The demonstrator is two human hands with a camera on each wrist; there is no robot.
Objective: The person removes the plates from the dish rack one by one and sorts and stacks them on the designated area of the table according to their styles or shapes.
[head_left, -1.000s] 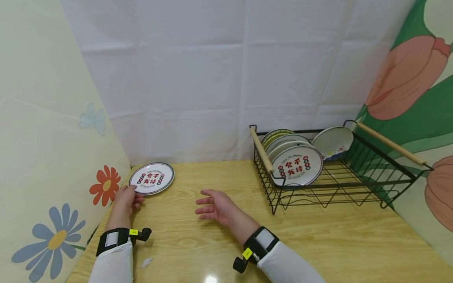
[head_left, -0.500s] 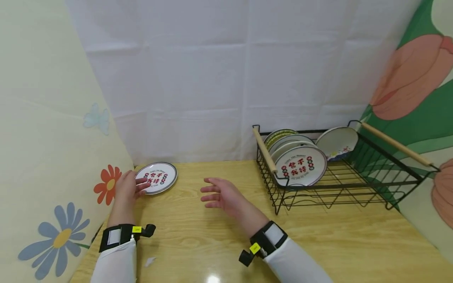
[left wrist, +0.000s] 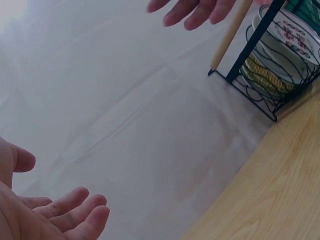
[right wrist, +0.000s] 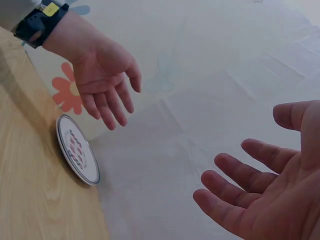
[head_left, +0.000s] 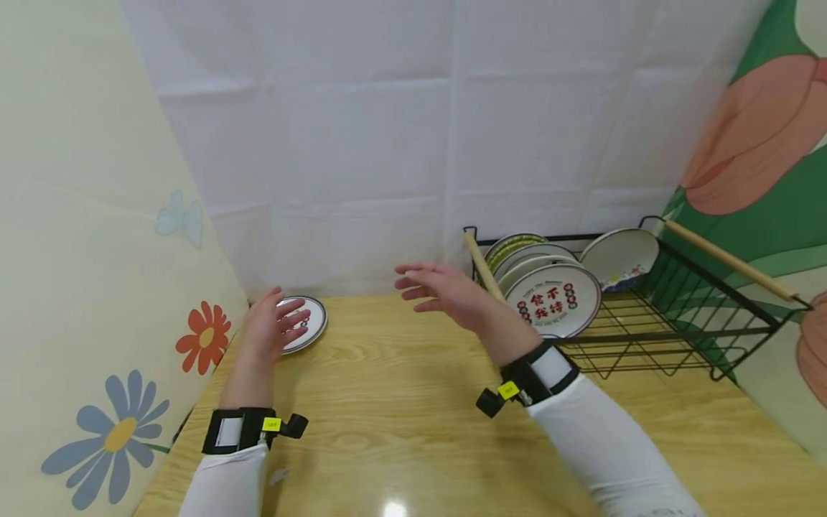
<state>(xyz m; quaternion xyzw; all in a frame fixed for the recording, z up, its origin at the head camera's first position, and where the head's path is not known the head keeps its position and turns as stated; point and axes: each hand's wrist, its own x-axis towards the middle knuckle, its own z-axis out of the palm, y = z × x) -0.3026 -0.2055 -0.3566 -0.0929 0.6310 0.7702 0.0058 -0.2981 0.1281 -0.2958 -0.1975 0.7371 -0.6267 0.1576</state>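
The left hand (head_left: pixel 270 329) hovers with fingers spread and empty above the printed plate (head_left: pixel 311 324). The right hand (head_left: pixel 447 292) floats empty with fingers spread beside the wire dish rack (head_left: pixel 652 337). Both hang over a wooden table (head_left: pixel 400 424) backed by white cloth (head_left: pixel 413 129).

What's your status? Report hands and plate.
Left hand open above plate, not gripping. Right hand open, raised beside rack. Nothing in between.

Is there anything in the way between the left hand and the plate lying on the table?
Nothing visible: the left hand hovers open just above the plate, with only air between them.
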